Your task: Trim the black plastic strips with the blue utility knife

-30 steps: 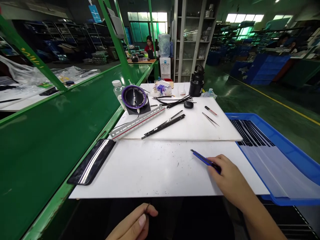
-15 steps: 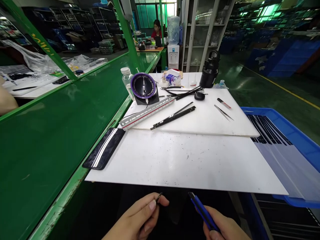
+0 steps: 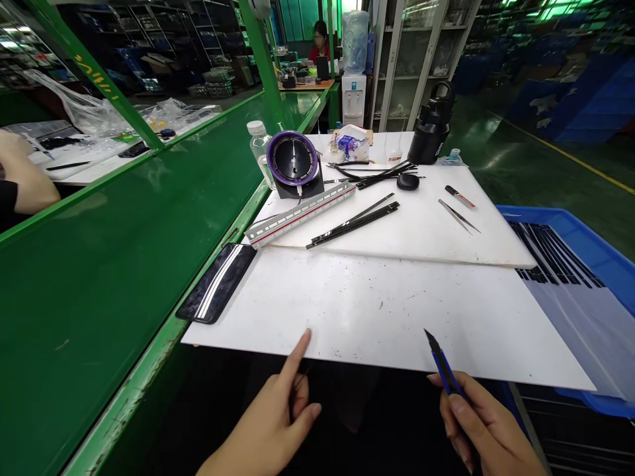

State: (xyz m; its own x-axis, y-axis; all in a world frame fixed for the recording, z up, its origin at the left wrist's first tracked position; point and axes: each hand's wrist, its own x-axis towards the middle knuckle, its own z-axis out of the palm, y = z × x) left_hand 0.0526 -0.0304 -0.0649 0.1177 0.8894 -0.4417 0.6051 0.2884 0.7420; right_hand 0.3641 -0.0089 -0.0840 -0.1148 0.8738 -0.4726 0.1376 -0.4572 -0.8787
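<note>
The phone (image 3: pixel 217 283) lies at the table's (image 3: pixel 327 297) 9 o'clock edge. The purple-rimmed device (image 3: pixel 293 158) stands at 11 o'clock, the clear bottle (image 3: pixel 258 147) just beside it. The black flask (image 3: pixel 429 134) stands toward 1 o'clock; the water dispenser (image 3: pixel 354 100), beyond 12 o'clock.

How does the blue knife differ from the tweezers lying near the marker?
The blue knife is held in the right hand, while the tweezers lie untouched on the upper white board. The knife has a blue body with a single dark blade, whereas the tweezers are two slim arms, spread apart at the tips. Both are slender hand tools with pointed ends.
</note>
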